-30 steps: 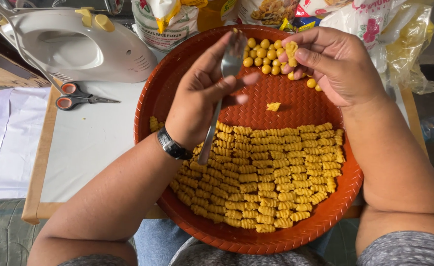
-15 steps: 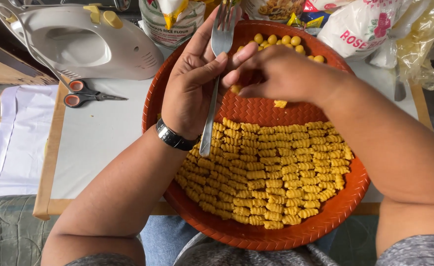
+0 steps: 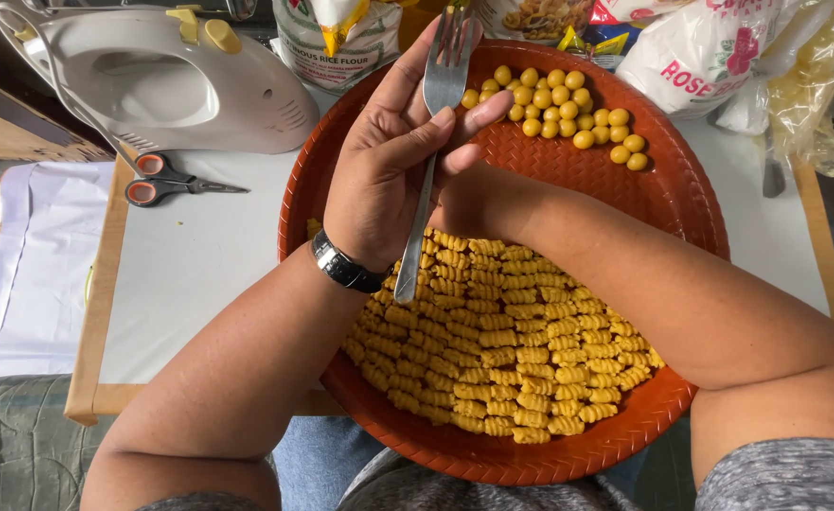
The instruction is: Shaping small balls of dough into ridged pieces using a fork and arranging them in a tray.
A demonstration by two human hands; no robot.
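A steel fork (image 3: 433, 142), stiff, light and likely slick, stands tines-up over the far side of a round red tray (image 3: 668, 194), best gripped mid-handle. The left hand (image 3: 384, 175) pinches it there; the right hand is hidden behind it, its state unclear. Dough balls (image 3: 568, 104) sit at the tray's far rim, ridged curls (image 3: 502, 341) toward the near rim; scissors (image 3: 166, 180) lie at the surface's left.

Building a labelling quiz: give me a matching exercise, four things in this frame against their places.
Things:
1. fork
2. dough balls
3. ridged pieces
4. scissors

Places:
A. on the table, left of the tray
B. far part of the tray
C. in the left hand
D. rows on the near part of the tray

Pairs: 1-C, 2-B, 3-D, 4-A
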